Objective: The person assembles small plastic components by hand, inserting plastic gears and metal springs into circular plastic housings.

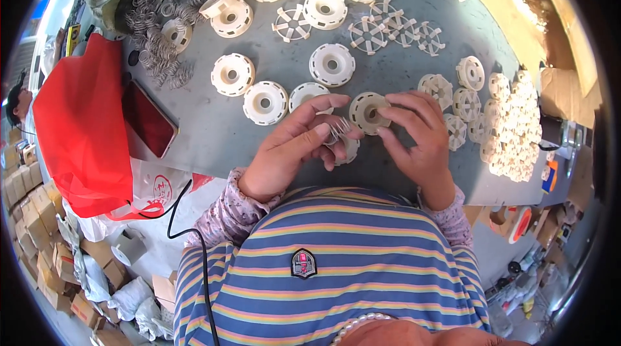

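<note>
Between the thumb and fingers of my left hand (291, 135) is a small metal coil spring (337, 131). A white round plastic housing (366, 115) with a central hole and a slotted rim is just right of the spring. My right hand (417, 135) grips that housing at its right edge, fingers curled toward the hole. Partly behind my left fingers lie two more white housings, one (304, 95) beyond them and one (350, 150) nearer me. Other similar housings (265, 103) rest on the grey table (194, 106) farther off.
A pile of coil springs (158, 42) spreads at the far left. White spoked rings (369, 34) lie at the back, with many spoked white parts (514, 126) heaped at the right. A red bag (84, 126) and a dark phone (150, 119) are at the left; a black cable (202, 249) hangs nearby.
</note>
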Motion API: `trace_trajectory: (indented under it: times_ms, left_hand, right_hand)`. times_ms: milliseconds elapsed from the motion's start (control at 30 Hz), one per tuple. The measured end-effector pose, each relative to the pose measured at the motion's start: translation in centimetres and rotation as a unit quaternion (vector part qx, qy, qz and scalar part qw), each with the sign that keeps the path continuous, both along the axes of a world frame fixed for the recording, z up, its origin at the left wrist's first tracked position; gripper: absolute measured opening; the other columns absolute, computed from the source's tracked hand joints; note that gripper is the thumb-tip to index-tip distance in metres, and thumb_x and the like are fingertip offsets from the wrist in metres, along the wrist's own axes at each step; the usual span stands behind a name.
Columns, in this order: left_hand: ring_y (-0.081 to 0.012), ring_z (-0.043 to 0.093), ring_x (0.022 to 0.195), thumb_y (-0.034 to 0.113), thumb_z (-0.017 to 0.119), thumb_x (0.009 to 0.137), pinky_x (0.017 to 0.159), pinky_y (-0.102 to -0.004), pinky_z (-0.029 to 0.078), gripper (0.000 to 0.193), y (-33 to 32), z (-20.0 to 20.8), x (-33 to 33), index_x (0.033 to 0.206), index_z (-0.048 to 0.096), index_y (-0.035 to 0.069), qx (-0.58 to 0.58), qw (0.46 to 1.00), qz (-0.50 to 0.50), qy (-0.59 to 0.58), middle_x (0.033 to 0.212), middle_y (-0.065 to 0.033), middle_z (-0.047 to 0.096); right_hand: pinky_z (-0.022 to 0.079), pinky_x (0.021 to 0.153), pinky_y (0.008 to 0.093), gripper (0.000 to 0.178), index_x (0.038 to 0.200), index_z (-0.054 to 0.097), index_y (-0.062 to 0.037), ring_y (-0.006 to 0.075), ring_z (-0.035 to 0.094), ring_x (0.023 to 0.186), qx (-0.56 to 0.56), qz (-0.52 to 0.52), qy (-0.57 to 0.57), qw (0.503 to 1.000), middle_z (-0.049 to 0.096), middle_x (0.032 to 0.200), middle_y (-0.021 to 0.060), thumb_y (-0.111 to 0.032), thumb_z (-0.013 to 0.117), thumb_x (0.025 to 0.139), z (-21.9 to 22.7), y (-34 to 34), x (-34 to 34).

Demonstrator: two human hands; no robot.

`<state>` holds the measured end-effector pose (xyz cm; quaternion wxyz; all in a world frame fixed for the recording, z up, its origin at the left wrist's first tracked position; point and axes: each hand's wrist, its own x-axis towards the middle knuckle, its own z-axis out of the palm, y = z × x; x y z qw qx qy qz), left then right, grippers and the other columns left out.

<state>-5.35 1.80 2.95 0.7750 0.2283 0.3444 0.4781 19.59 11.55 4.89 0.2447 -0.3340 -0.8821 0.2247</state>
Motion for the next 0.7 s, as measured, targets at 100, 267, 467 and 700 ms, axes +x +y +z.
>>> trace_trajectory:
  times_ms: [100,267,467,700]
  left_hand:
    - [-0.0154,0.069,0.102,0.024,0.049,0.117,0.081,-0.0291,0.057,0.057,0.0,-0.6,0.5,0.169,0.033,0.005,0.035,0.999,-0.021,0.018,0.128,-0.0114,0.070]
    - [-0.0134,0.070,0.080,0.023,0.050,0.119,0.069,-0.0250,0.056,0.050,0.0,0.6,-0.8,0.165,0.039,0.008,-0.008,0.998,-0.049,0.026,0.112,-0.0073,0.072]
    - [-0.0119,0.067,0.087,0.026,0.049,0.118,0.070,-0.0260,0.056,0.043,-1.2,-0.4,-4.3,0.154,0.053,0.003,0.014,0.993,0.036,0.110,0.118,-0.0084,0.071]
    - [-0.0220,0.063,0.124,0.034,0.050,0.116,0.101,-0.0383,0.056,0.060,-1.6,0.5,-4.9,0.164,0.042,-0.001,0.018,0.994,0.092,0.048,0.147,-0.0152,0.060]
  right_hand:
    - [0.058,0.092,0.0416,0.031,0.114,0.079,-0.0078,0.0298,0.072,0.104,-0.141,0.042,0.090,0.985,0.074,0.119,0.0101,-0.005,0.087,0.083,1.7,-0.4,-2.0]
    - [0.060,0.083,0.0378,0.033,0.121,0.078,-0.0050,0.0263,0.072,0.097,-0.116,0.127,0.075,0.982,0.072,0.112,0.0107,0.004,0.080,0.089,2.2,1.4,-3.4]
    - [0.058,0.083,0.0403,0.020,0.107,0.077,-0.0059,0.0313,0.072,0.098,-0.109,0.009,0.135,0.985,0.073,0.110,0.0097,-0.001,0.083,0.089,-0.4,4.4,-6.6]
    - [0.054,0.094,0.0427,0.018,0.099,0.077,-0.0092,0.0310,0.066,0.114,0.061,0.030,-0.045,0.997,0.074,0.109,0.0057,-0.005,0.085,0.083,-2.0,5.2,-7.7]
